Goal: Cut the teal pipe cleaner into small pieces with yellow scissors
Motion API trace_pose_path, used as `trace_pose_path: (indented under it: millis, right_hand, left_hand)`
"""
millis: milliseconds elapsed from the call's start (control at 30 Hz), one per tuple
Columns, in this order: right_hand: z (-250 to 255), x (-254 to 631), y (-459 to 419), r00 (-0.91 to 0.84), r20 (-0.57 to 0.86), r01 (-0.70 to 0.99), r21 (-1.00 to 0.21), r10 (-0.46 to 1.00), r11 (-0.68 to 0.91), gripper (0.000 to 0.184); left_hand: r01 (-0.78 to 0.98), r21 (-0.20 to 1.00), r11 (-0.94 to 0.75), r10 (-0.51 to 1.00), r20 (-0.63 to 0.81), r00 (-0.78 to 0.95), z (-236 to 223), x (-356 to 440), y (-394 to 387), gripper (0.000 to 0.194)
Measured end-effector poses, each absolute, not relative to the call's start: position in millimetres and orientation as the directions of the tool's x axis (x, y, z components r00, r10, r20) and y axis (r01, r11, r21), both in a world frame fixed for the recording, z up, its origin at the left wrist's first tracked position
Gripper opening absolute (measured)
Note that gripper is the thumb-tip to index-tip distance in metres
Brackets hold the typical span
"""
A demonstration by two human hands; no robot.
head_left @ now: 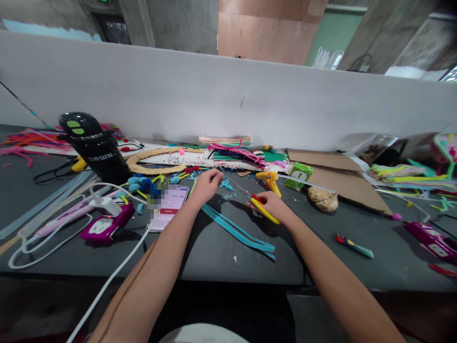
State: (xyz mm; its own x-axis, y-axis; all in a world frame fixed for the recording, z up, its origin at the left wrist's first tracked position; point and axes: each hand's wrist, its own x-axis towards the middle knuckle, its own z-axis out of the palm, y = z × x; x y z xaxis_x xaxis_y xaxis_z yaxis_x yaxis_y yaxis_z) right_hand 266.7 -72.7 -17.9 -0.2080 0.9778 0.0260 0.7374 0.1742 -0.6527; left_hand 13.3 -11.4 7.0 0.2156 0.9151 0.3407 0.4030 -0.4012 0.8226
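Reaches forward with both bare forearms (173, 257) angled inward. Holds the left hand (207, 186) just right of the phone's (166, 221) far end, fingertips pinched together, and the right hand (268, 206) farther right, fingers curled closed.

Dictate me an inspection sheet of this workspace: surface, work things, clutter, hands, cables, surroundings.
Surface: dark tabletop, blue scraps scattered
Work things: scissors; blue strips lying flat
Clutter: black bottle, phone, yellow glue gun, cardboard
Left hand: fingertips pinched, anything between them unclear
Right hand: holds the scissors
Cables: white cable passes over the phone and the table's near edge
Surroundings: white partition behind; other people, nothing seen
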Motion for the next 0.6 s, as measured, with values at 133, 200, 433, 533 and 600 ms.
trace_pose_path:
  millis: [133,200,433,533,600]
  right_hand:
    - [-15.2,265.5,-73.5,-0.210,0.030,0.740,-0.649,0.977,0.179,0.047]
    - [-13.2,264.7,-74.0,-0.209,0.028,0.738,-0.651,0.977,0.177,0.047]
    - [-12.1,264.7,-75.6,-0.203,0.016,0.751,-0.640,0.979,0.166,0.048]
    - [-13.3,265.8,-75.9,-0.203,0.012,0.754,-0.636,0.979,0.164,0.049]
    - [-13.4,266.3,-76.0,-0.201,0.008,0.750,-0.642,0.980,0.159,0.049]
  left_hand:
    - [0.399,0.823,-0.404,0.914,0.343,0.218,7.7,13.2,-11.7,0.029]
    - [0.403,0.821,-0.406,0.913,0.346,0.215,7.3,12.9,-11.3,0.028]
    - [0.428,0.804,-0.413,0.910,0.348,0.223,5.6,12.2,-9.8,0.028]
    - [0.438,0.799,-0.412,0.911,0.342,0.231,6.5,11.9,-9.9,0.028]
    - [0.442,0.797,-0.412,0.911,0.346,0.225,6.9,11.4,-9.6,0.028]
